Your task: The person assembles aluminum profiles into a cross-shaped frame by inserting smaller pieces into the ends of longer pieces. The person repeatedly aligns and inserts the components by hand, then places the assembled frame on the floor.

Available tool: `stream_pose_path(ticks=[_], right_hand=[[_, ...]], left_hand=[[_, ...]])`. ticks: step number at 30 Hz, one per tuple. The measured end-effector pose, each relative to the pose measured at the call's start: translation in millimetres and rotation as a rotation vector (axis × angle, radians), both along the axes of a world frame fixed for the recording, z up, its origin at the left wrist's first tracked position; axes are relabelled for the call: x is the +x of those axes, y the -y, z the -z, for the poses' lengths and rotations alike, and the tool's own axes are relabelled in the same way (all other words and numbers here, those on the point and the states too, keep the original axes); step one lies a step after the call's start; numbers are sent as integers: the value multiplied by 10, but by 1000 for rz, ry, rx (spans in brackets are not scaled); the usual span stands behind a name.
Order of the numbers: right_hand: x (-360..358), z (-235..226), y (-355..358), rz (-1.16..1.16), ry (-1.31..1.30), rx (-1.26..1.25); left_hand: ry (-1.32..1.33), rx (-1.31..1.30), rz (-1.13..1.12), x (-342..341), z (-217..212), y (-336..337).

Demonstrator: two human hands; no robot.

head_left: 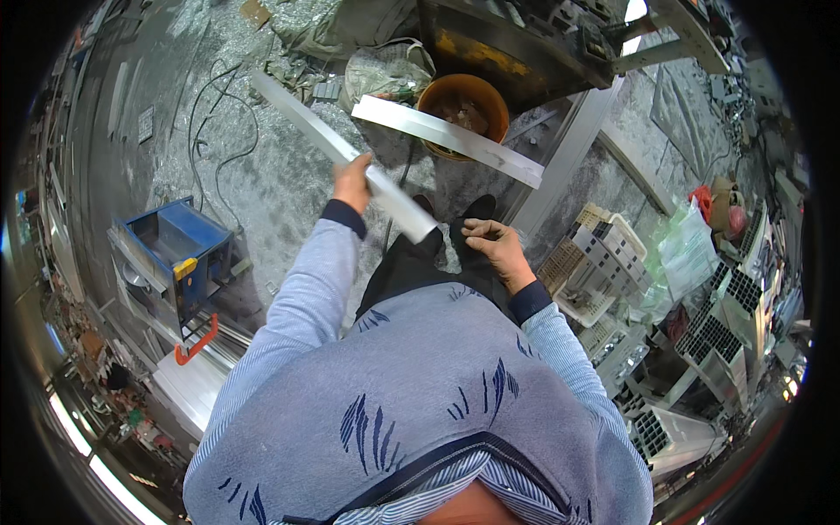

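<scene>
My left hand [352,182] is wrapped round a long silver metal profile [306,125]. The profile slants from the far left down to a near end just in front of my legs. My right hand [497,251] is held beside that near end, apart from it, with fingers curled and the thumb close to the fingertips. Whether anything small is between them I cannot make out. A second pale metal profile [451,140] lies at a slant in front of an orange bucket [490,96], partly covering its rim.
Left of me stands a blue machine [175,241] with a red handle [198,339]. Black cable [254,140] loops over the littered floor. A dark bench [490,52] and a white sack [385,70] are ahead. On the right are plastic baskets [604,254] and stacked hollow profiles [700,324].
</scene>
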State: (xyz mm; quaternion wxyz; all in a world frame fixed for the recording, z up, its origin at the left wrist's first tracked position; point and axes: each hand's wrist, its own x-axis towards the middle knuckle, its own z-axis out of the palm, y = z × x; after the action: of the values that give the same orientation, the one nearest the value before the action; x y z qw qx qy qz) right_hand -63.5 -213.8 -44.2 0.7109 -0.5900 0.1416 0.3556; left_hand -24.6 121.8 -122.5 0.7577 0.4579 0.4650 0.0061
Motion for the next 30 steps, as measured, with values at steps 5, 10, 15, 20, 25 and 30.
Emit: stream_pose_path(ticks=[5, 10, 15, 20, 25, 30], right_hand=[[274, -2, -200, -111, 33, -236], [657, -7, -626, -62, -33, -90], [1089, 263, -925, 293, -99, -40], [1728, 430, -612, 327, 148, -16], [2384, 288, -373, 244, 144, -5], [2773, 190, -338, 220, 202, -16]], left_hand=[[-271, 971, 568, -981, -177, -1051], [-250, 1103, 889, -1780, -623, -850], [-52, 1046, 1098, -1643, -925, -109], [14, 913, 1008, -1284, -1009, 456], [-203, 833, 1065, -1406, -949, 635], [-320, 725, 1000, -1657, -616, 868]])
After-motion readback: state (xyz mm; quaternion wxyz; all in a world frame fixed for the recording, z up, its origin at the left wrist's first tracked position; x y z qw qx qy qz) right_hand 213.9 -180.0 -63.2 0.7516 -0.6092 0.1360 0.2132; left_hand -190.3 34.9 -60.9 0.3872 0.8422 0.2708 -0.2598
